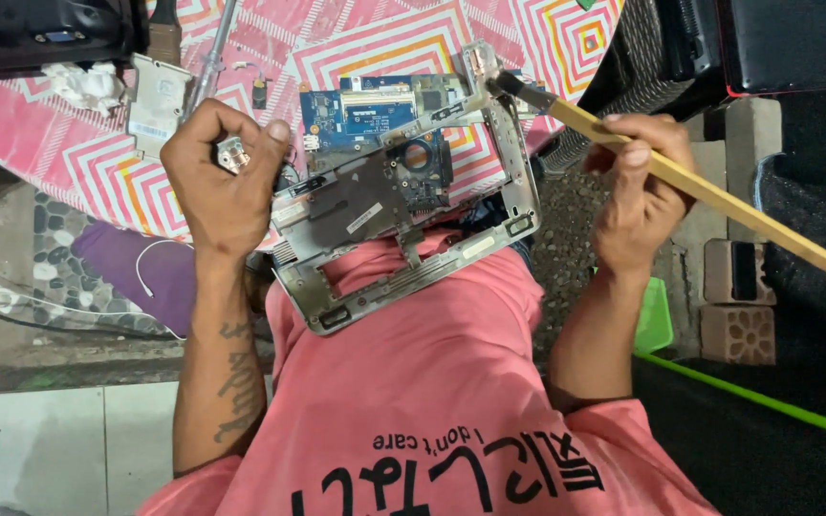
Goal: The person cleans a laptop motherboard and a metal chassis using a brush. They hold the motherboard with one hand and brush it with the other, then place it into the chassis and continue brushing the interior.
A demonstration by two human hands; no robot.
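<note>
From the head view we grip the laptop chassis [403, 229] at its left edge in our closed left hand [225, 177], while our right hand [641, 196], clamped on the wooden-handled brush [681, 177], angles its bristles leftward onto the frame's upper right corner.

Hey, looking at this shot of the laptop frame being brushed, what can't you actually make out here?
Head view only:
- What the left hand pinches: its curled fingers cover all but a small metal corner.
- Lower end of the laptop frame: it lies on the pink shirt, underside hidden.
- Brush bristles: blurred against the frame's corner, contact unclear.
- Circuit board parts: too small to identify.
- Black device at top left: cut off by the picture's edge.
</note>
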